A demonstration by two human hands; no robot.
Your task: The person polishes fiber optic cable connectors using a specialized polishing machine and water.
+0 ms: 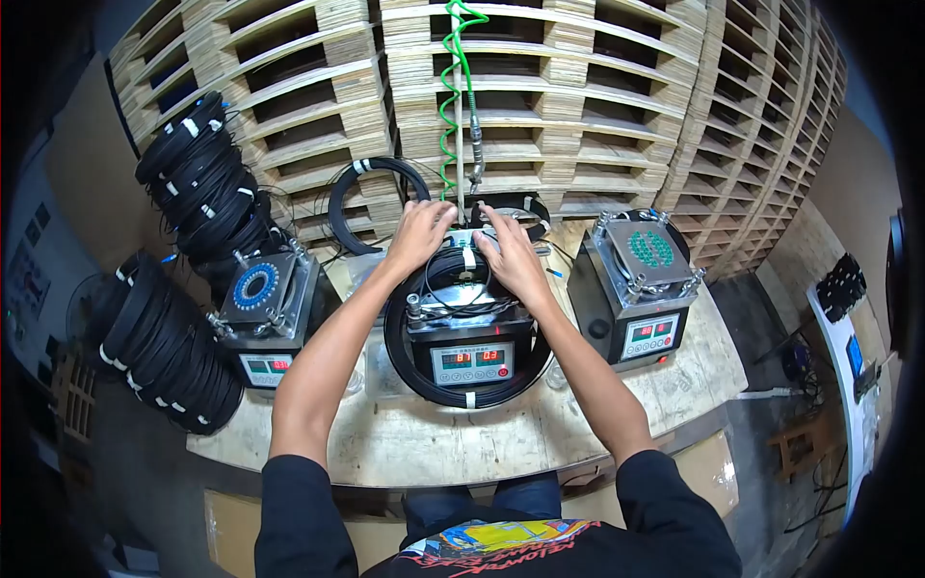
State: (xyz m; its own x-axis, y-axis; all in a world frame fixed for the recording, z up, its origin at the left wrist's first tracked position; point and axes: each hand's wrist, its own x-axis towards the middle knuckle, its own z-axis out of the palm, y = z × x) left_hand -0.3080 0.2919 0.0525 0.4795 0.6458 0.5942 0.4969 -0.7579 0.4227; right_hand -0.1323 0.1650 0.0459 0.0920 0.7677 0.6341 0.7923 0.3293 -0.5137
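A coil of black cable [395,361] hangs around the middle machine [470,332], its loop passing below the red-lit display [472,363]. Thinner black strands lie over the machine's top. My left hand [420,236] is at the machine's back left, fingers bent and thumb close to them. Opposite it, my right hand [511,252] has its fingers curled, with the thumb by a small white and blue part [466,238] on top. Both hands look closed on something too small to make out.
Similar machines stand left [265,299] and right [641,279] on the wooden table [462,448]. Stacked black cable coils [164,347] rise at the left. Another coil [337,207] leans behind. A green spiral air hose [447,96] hangs before wooden pallets [597,72].
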